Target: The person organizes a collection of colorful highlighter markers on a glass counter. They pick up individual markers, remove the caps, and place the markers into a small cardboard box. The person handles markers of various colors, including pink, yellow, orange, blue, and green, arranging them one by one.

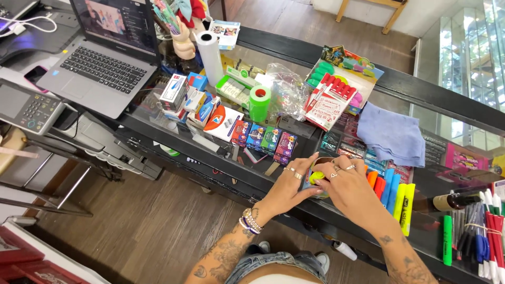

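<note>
- Near the front edge of the table (pixel 294 208), a little right of the middle, both hands meet over a small yellow-green object (pixel 316 178); what it is cannot be told, as the hands hide most of it.
- Left hand (pixel 288 188), with rings and wrist bracelets, has its fingers (pixel 307 164) curled together against the left side of the object.
- Right hand (pixel 350 190), also ringed, lies over the object from the right, its fingers bent and closed on it; both hands touch each other there.
- Just right of the hands lie highlighters (pixel 395 193) side by side in orange, blue and yellow, with a green marker (pixel 447 239) farther right and a bundle of pens (pixel 486 231) at the right edge.
- Just left and a little farther off stands a row of small colourful boxes (pixel 263 139).
- Farther back stand a green tape roll (pixel 259 102), a white paper roll (pixel 210 55) and a clear plastic bag (pixel 288 89).
- Right of these lie a pack of red markers (pixel 329 102) and a folded blue cloth (pixel 392 134).
- At the far left sit an open laptop (pixel 100 66) and a grey printer (pixel 29 108).
</note>
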